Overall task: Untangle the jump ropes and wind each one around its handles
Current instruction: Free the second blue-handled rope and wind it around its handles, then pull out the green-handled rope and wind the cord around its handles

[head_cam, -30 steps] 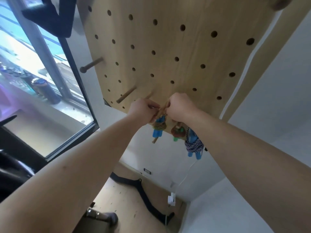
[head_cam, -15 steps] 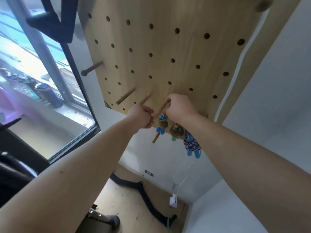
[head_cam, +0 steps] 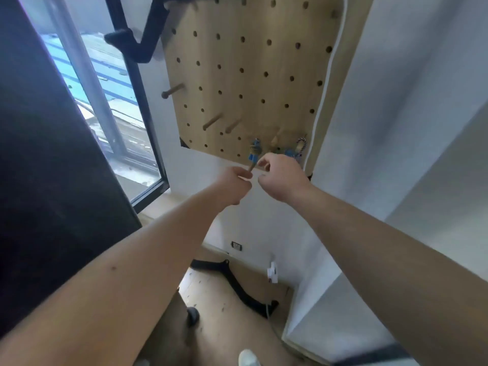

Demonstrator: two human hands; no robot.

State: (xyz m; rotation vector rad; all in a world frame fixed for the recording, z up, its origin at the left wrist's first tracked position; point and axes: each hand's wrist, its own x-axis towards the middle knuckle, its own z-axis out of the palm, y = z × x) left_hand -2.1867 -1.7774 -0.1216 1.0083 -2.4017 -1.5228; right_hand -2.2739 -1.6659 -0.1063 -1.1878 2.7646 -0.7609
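Two wound bundles at lower edge of wooden pegboard (head_cam: pixel 250 75), head view: blue-handled jump rope (head_cam: pixel 254 154) at left, striped jump rope (head_cam: pixel 301 143) at right, its lower part hidden behind right hand (head_cam: pixel 280 178). Left hand (head_cam: pixel 232 184) just below blue-handled jump rope, fingers curled into a fist against tip of wooden peg (head_cam: pixel 250 166) — grip on peg not determinable. Right hand just beside left hand, fingers loosely bent, thumb and forefinger apart — nothing held. Window (head_cam: pixel 100 83) left of pegboard.
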